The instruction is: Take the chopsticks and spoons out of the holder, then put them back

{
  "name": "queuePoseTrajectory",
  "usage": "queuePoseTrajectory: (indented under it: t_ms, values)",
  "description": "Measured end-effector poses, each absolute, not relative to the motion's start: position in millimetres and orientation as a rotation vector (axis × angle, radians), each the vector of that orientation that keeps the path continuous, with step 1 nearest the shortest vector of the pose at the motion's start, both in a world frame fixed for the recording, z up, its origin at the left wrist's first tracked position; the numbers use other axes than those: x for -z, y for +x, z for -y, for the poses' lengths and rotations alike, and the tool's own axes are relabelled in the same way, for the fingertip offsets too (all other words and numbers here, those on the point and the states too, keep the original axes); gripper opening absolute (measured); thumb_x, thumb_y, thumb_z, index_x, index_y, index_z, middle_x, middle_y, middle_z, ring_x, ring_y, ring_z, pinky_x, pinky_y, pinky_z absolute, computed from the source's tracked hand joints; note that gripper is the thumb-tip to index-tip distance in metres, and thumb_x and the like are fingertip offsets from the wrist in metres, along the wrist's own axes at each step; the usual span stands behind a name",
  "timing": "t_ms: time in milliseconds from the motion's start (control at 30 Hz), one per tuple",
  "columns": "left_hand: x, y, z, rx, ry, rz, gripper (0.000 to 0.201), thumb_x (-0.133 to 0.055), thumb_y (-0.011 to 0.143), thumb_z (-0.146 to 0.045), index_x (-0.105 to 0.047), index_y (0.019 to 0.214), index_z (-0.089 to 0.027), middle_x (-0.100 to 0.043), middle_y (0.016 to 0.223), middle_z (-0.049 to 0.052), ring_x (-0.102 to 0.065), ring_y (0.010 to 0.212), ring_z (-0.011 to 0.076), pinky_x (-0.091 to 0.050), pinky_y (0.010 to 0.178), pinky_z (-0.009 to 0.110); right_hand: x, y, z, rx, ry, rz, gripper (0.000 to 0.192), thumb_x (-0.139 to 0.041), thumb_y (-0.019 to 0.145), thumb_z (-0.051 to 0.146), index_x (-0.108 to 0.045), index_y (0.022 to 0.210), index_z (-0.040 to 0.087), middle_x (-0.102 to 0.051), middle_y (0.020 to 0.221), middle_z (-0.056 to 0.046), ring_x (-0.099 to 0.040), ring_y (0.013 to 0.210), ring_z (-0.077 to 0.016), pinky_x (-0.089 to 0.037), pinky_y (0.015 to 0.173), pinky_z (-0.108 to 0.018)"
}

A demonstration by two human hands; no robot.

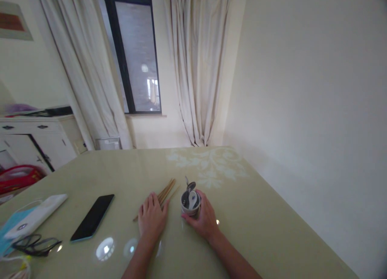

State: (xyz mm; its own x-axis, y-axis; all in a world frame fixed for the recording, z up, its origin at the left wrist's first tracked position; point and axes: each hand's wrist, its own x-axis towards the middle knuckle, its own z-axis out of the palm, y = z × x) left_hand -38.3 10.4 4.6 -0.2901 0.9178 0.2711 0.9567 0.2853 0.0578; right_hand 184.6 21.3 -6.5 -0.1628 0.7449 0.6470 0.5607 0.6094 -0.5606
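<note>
Since my left hand [152,218] is lying flat on the near ends of the wooden chopsticks [165,193], fingers spread and released rather than pinching anything, I'd say the trick is to gather the bundle by curling the fingertips under it without scattering the sticks, which fan away toward the window. Just to the right, my right hand [203,219] is wrapped around the small cup [190,203], fingers closed on its side, and there's a spoon [191,198] or two standing in it, so I'd keep that cup upright and steady and not tip it. The cup sits near the middle of the greenish glass-topped table [272,214], close beside the chopsticks but not touching them as far as I can tell.

Other stuff, from the left: a white flat box [38,215] with something blue under it, black glasses [36,245] at the near edge, and a dark phone [92,217] lying face up. All of that is well apart from my hands. Nothing's blocking the path between sticks and cup.
</note>
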Motion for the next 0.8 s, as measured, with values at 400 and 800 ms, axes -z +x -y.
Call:
queuePoseTrajectory:
  t_ms: [400,800]
  values:
    - [6,-75,-54,0.189,-2.215,2.327,0.07,-0.028,0.106,-0.043,-0.035,0.163,-0.002,-0.032,0.171,0.023,-0.032,0.159,0.0341,-0.027,0.128,0.054,6,188,-19,-0.098,-1.04,1.881,0.104,-0.079,0.081,0.072,-0.033,0.159,0.021,-0.063,0.143,-0.022,-0.066,0.125,-0.0401,-0.056,0.103,-0.054]
    - [-5,-62,-54,0.722,-2.385,2.124,0.053,-0.037,0.104,-0.028,-0.054,0.153,-0.021,-0.054,0.16,0.014,-0.044,0.154,0.0298,-0.026,0.129,0.058,-47,202,-30,-0.26,-1.092,1.578,0.053,-0.057,0.103,0.05,-0.05,0.147,0.022,-0.071,0.121,-0.013,-0.069,0.106,-0.0276,-0.056,0.095,-0.044]
